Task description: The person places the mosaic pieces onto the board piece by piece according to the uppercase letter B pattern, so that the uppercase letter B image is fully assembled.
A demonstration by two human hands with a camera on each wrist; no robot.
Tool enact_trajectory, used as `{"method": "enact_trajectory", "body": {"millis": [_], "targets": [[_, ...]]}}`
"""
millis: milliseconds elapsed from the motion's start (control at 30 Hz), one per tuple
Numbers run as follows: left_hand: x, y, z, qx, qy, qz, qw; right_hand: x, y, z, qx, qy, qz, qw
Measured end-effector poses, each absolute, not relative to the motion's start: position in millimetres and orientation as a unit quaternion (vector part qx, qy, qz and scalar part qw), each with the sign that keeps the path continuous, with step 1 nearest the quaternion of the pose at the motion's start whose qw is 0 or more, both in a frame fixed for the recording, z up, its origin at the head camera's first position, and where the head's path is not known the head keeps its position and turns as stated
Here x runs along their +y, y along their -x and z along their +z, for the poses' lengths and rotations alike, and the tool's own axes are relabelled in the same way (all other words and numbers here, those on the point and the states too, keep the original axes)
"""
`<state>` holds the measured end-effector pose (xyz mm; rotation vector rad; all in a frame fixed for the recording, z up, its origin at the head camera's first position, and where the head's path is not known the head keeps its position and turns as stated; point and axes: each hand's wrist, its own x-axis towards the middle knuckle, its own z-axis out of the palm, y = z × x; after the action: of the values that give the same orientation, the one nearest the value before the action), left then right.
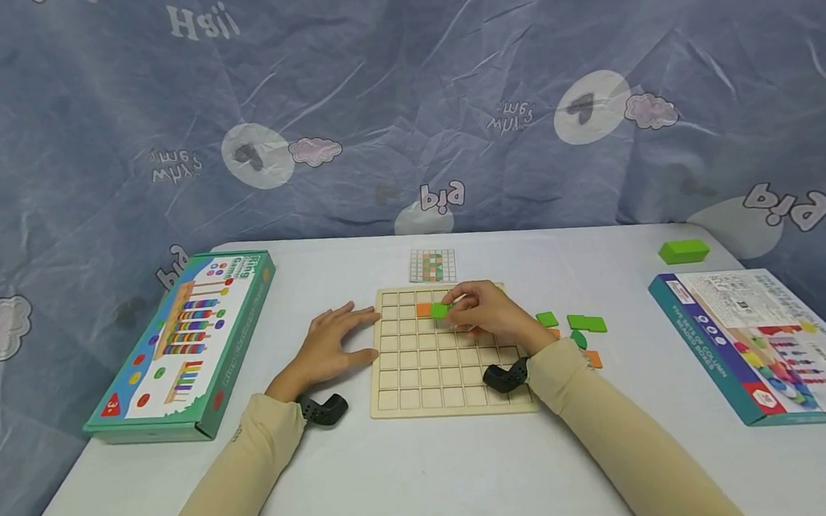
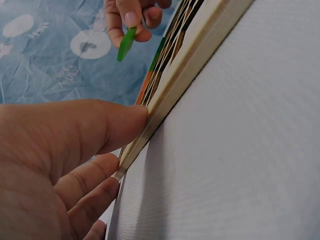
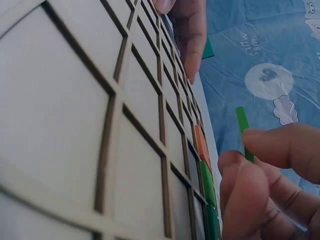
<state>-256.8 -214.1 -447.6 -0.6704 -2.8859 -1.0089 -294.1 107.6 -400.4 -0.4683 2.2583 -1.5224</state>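
Observation:
A thin green tile (image 3: 242, 120) is pinched between the thumb and fingers of my right hand (image 1: 485, 313), above the far part of the wooden grid board (image 1: 410, 378). An orange tile (image 1: 424, 310) lies in a cell near the board's far side. The right wrist view also shows green tiles (image 3: 207, 182) set in the board beyond the orange one. My left hand (image 1: 333, 347) rests at the board's left edge, fingers spread; its thumb (image 2: 125, 122) touches the rim and it holds nothing.
A small pattern card (image 1: 432, 265) lies behind the board. Loose green tiles (image 1: 595, 324) and orange tiles (image 1: 593, 359) lie right of it, partly behind my right arm. Game boxes stand at left (image 1: 175, 346) and right (image 1: 771, 345), with a green block (image 1: 683, 252) behind the right one.

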Motion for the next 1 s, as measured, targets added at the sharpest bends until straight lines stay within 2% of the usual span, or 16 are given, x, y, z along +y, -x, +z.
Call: {"method": "enact_trajectory", "body": {"millis": [200, 733, 1000], "targets": [[-214, 257, -448, -0.923, 0.212, -0.320, 0.005, 98, 295, -405, 0.808, 0.170, -0.531, 0.192], [-212, 258, -448, -0.926, 0.211, -0.314, 0.005, 83, 296, -405, 0.867, 0.176, -0.440, 0.154], [-213, 258, -449, -0.927, 0.210, -0.312, 0.007, 82, 297, -406, 0.863, 0.186, -0.442, 0.158]]}}
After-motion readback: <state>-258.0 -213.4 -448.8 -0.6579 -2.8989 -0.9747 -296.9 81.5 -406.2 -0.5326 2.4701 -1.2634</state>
